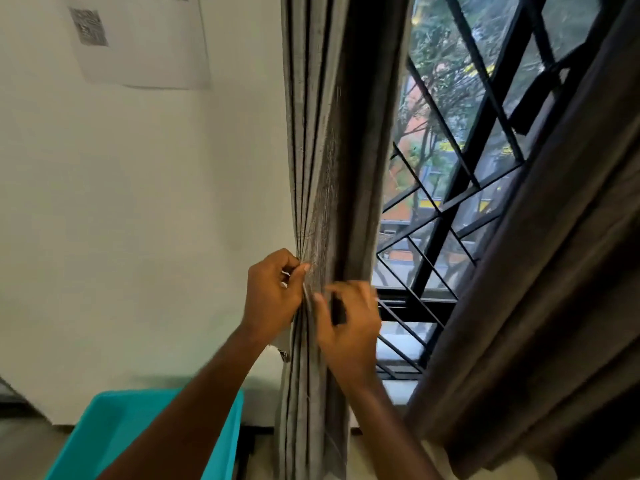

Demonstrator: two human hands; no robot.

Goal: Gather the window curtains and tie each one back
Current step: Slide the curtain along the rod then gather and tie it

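Note:
The left grey-brown curtain [325, 140] hangs gathered into a narrow bundle against the window's left edge. At waist height my left hand [272, 294] pinches a thin pale tie-back strand [306, 296] on the bundle's left side. My right hand [348, 323] grips the bundle from the right, fingers curled round its folds, slightly blurred. The right curtain [540, 271], darker brown, hangs loose in broad folds down the right side.
Black diagonal window bars [446, 216] show between the curtains, with trees and buildings outside. A white wall [138, 220] with a printed sheet [138, 39] is on the left. A turquoise plastic bin [114, 431] stands on the floor below my left arm.

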